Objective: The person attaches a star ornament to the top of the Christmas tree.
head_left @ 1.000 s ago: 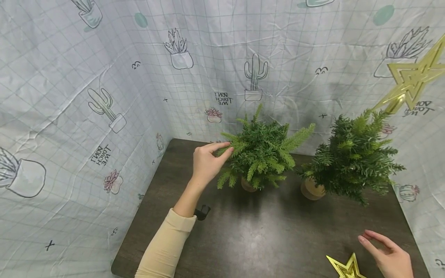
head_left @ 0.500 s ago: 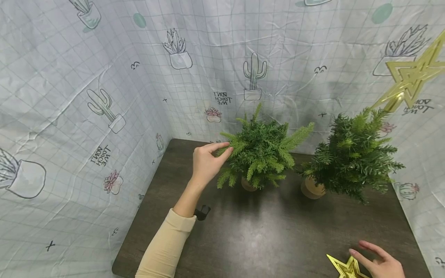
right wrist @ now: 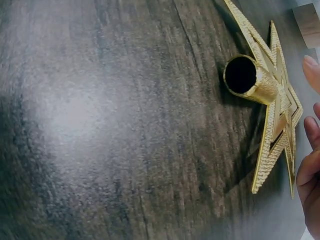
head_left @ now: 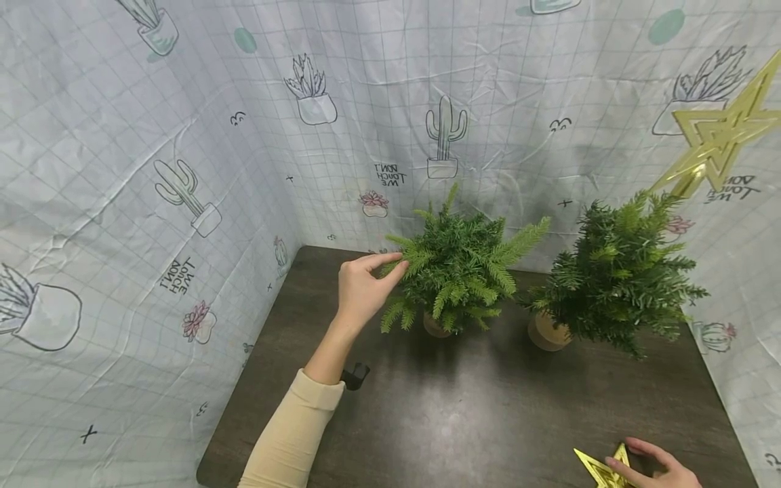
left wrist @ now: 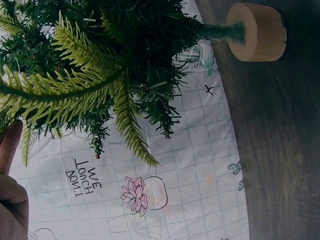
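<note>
At the left side of a small artificial pine tree (head_left: 457, 278), my left hand (head_left: 364, 288) pinches the tip of a light-green branch (left wrist: 65, 92) between thumb and index finger. The tree stands on a round wooden base (left wrist: 265, 32). Near the front right of the table lies a gold star tree topper (head_left: 601, 468), partly cut off by the frame. Its hollow tube (right wrist: 250, 80) shows in the right wrist view. My right hand (head_left: 662, 471) is over the topper's right side, thumb and index finger apart around one point.
A second artificial pine (head_left: 628, 285) leans right on its wooden base (head_left: 549, 332), with another gold star (head_left: 695, 177) at its tip. A small black object (head_left: 356, 376) lies beside the left sleeve (head_left: 299, 420). Printed curtains (head_left: 366, 68) enclose the back and left of the dark table (head_left: 439, 413).
My right hand has moved down and left from beside the star topper to over it. My left hand has stayed at the branch, and both trees stand as before.
</note>
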Demonstrator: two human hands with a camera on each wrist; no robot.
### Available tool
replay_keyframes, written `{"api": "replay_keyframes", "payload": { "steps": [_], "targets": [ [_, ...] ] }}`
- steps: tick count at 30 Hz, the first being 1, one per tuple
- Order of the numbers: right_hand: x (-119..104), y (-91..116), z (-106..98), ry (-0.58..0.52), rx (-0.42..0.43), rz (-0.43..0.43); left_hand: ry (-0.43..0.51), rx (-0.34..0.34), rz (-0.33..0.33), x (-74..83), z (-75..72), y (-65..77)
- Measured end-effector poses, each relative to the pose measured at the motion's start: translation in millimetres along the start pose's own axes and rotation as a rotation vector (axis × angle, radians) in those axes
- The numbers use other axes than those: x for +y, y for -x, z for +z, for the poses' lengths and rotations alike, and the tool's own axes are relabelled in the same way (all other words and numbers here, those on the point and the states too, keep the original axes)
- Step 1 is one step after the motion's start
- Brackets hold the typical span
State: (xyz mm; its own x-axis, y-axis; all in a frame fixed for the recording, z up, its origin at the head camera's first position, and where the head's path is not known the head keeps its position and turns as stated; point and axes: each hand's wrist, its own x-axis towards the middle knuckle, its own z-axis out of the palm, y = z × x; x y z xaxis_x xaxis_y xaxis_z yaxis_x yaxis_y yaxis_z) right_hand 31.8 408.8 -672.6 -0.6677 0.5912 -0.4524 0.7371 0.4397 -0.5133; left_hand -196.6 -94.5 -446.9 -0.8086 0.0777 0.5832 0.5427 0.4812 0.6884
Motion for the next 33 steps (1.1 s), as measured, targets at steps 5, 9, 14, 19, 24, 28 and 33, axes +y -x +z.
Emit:
{"api": "replay_keyframes", "payload": {
  "steps": [5,9,14,19,24,28,33],
  "targets": [
    [3.4,-6.4,-4.0,0.119,-0.080,-0.043,0.001,0.002,-0.006,-0.5,-0.3,1.3],
    [14.7,-16.4,-0.3,0.182,-0.100,-0.072,0.002,0.006,-0.002,-1.3,-0.2,1.9],
    [27.2,-24.7,3.1,0.174,-0.099,-0.100,0.014,0.010,-0.004,-0.6,0.0,2.7],
    [33.3,-24.0,2.1,0.199,-0.058,-0.161,0.012,0.004,-0.011,0.8,0.4,2.8],
    [39.4,-20.0,3.4,0.205,0.008,-0.143,0.001,0.002,-0.022,1.4,0.9,2.5],
    [43.0,-18.0,5.5,0.174,0.049,-0.151,0.000,-0.001,-0.024,1.6,1.0,2.6],
    [40.7,-11.4,6.5,0.141,0.092,-0.196,0.004,0.002,-0.026,1.3,0.8,3.3]
  ]
}}
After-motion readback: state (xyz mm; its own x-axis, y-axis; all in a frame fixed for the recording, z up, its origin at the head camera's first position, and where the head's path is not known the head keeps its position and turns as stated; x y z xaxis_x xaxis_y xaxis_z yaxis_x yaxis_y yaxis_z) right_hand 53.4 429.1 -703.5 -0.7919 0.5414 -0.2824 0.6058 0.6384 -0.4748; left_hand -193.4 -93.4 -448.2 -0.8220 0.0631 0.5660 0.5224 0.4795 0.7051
